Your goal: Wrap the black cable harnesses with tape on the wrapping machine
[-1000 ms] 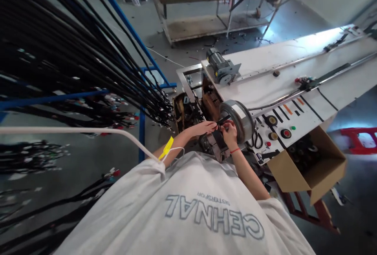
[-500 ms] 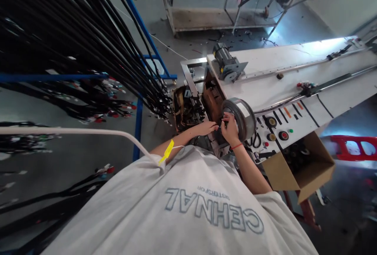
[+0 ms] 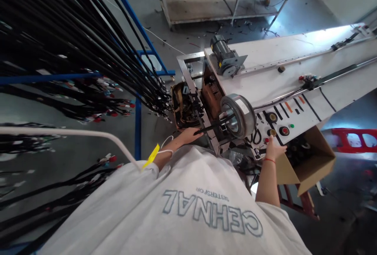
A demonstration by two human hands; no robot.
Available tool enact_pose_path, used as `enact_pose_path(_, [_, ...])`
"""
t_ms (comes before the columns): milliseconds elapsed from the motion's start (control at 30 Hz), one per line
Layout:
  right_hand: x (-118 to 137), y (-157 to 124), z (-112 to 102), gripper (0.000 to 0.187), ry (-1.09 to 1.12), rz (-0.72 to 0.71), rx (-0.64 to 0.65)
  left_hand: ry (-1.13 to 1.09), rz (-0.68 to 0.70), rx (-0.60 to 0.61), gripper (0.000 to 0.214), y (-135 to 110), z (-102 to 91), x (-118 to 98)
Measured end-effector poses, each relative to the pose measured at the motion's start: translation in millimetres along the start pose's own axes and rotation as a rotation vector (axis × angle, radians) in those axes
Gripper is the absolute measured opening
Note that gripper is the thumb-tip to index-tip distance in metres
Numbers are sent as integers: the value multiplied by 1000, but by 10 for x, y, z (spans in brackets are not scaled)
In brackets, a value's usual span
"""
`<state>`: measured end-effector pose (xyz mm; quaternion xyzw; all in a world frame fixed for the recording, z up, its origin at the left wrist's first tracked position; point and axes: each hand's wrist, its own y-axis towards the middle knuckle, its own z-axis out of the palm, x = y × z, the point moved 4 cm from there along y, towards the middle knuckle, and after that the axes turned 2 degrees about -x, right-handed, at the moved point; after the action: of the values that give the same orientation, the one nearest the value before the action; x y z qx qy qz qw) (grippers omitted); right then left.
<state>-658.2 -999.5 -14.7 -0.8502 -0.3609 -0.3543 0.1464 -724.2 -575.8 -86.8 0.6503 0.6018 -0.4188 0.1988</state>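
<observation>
My left hand (image 3: 190,132) is closed on the near end of a thin black cable (image 3: 215,125). The cable runs up and right into the grey round drum (image 3: 241,112) at the end of a long white machine (image 3: 271,78). My right hand (image 3: 273,149) reaches out to the machine's control panel (image 3: 290,115). Its fingers are stretched out against the panel beside a small red button (image 3: 266,140), below a yellow knob (image 3: 273,132) and a larger red button (image 3: 284,131). It holds nothing.
Several black wire harnesses (image 3: 73,51) hang from a blue rack (image 3: 138,129) on the left. An open cardboard box (image 3: 312,161) sits under the panel. A grey motor (image 3: 225,57) tops the machine's end. Also in view: a metal workbench (image 3: 218,8) behind, a red stool (image 3: 353,139) right.
My right hand left the drum and the cable and moved right and down to the control panel. My left hand slid slightly left and keeps hold of the cable.
</observation>
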Motion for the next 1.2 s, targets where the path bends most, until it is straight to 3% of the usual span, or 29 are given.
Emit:
enact_pose_path(67, [-423, 219, 56, 65, 12, 265, 23, -73, 17, -44, 44, -95, -7, 13])
enact_pose_path(167, [-682, 280, 181, 65, 55, 312, -4, -143, 8, -83, 47, -187, -41, -54])
enact_pose_path(333, [-612, 143, 196, 79, -160, 213, -162, -101, -19, -86, 45, -250, -65, -146])
enact_pose_path(433, [-552, 100, 186, 85, -259, 183, -157, -67, -8, -129, 42, -280, -80, -179])
enact_pose_path(633, [-539, 89, 186, 84, -225, 193, -131, -89, 28, -132, 43, -235, -74, -263])
enact_pose_path(933, [-487, 59, 174, 79, -177, 203, -148, -31, 65, -165, 35, 73, -93, -567])
enact_pose_path(1033, [-503, 59, 171, 81, -170, 192, -169, -15, 72, -93, 36, 185, -34, -538])
enact_pose_path(1133, [-533, 69, 179, 82, -164, 190, -181, 10, 11, 67, 40, 246, -18, -332])
enact_pose_path(1200, [-551, 79, 192, 82, -171, 197, -175, 4, -43, 140, 41, 219, -115, -175])
